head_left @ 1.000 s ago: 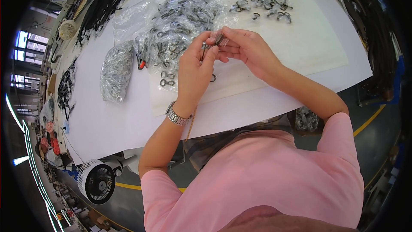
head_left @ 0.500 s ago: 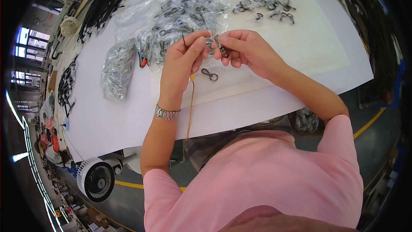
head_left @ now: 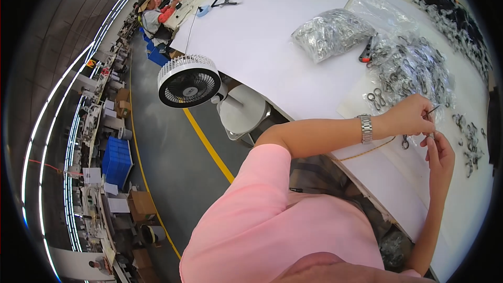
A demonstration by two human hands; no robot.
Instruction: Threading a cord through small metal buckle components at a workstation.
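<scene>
My left hand, with a metal-banded watch at the wrist, is closed on a thin dark pointed tool whose tip sticks out past the fingers. Close below it, the fingers of my right hand pinch a small dark metal clasp, now almost wholly hidden by the fingertips. The two hands nearly touch. A loose metal clasp lies on the table beside them. A yellow-brown cord runs from near my left hand to the table edge. Past the hands spreads a heap of clasps in clear plastic.
A full clear bag and a red-and-black cutter lie left of the heap. More clasps sit to the right, black straps behind. A white fan and a stool stand by the table; another person is farther off.
The view has swung to the left, so the hands and table now sit at the right. My hands stay close together, and the clasp in the right hand has become mostly hidden.
</scene>
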